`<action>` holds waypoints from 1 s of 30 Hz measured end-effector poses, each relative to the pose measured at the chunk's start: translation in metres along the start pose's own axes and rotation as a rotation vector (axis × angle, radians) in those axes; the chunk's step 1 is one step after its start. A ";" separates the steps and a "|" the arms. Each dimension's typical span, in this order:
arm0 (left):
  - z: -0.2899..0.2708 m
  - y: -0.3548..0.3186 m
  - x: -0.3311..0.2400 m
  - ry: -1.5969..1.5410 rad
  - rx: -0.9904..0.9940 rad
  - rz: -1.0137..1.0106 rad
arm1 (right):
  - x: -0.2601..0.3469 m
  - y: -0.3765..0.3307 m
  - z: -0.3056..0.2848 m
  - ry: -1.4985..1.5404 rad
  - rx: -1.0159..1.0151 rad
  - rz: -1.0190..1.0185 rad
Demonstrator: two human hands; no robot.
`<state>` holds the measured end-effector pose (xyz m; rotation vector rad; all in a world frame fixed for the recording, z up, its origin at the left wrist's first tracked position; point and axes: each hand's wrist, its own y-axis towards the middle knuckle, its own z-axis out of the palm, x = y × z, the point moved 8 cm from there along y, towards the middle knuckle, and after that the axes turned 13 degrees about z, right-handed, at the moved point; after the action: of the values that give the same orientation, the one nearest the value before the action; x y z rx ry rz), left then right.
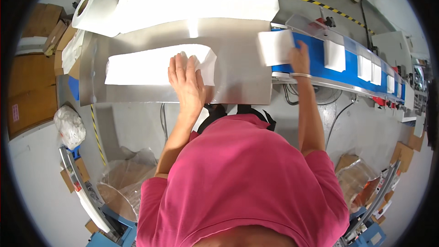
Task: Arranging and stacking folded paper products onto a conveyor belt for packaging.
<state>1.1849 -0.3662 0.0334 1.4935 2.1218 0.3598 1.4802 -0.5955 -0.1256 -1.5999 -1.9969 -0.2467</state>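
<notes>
Starting far left: brown cardboard boxes (27, 87), one with a small pink label, then a white paper roll (93, 11) at the steel bench (238, 82) corner. Left hand (186, 82) lies flat, fingers spread, on a long white tissue stack (151, 66) mid-bench. Right hand (299, 57) grips a smaller white tissue bundle (274, 48) at the start of the blue conveyor belt (352, 71); more white bundles ride it rightward.

The left hand (186, 78) lay flat, fingers spread — palm down; the right hand (299, 57) reached forward, arm extended, fingers gripping.
</notes>
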 end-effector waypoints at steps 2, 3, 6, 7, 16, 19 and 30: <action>-0.004 -0.002 -0.001 -0.014 -0.019 0.007 | 0.024 -0.037 -0.074 -0.018 -0.454 0.132; -0.005 -0.001 -0.003 -0.022 -0.012 0.022 | 0.052 -0.055 -0.087 -0.452 -0.796 -0.055; -0.002 -0.003 -0.010 0.001 0.026 0.057 | 0.107 -0.070 -0.060 -0.084 -0.098 0.115; 0.003 -0.003 -0.014 -0.034 0.015 0.102 | 0.122 -0.084 -0.035 0.029 0.101 0.157; -0.009 -0.009 0.009 -0.003 -0.047 -0.014 | 0.108 -0.080 0.033 0.720 0.453 0.137; -0.008 -0.009 0.019 0.012 -0.023 -0.006 | 0.000 -0.014 0.009 0.588 0.063 0.083; -0.005 -0.006 -0.012 -0.053 0.047 0.209 | 0.196 -0.145 0.042 0.581 0.855 0.311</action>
<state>1.1804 -0.3789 0.0374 1.7380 1.9510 0.3431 1.3058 -0.4506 -0.0277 -1.0730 -1.1356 0.2243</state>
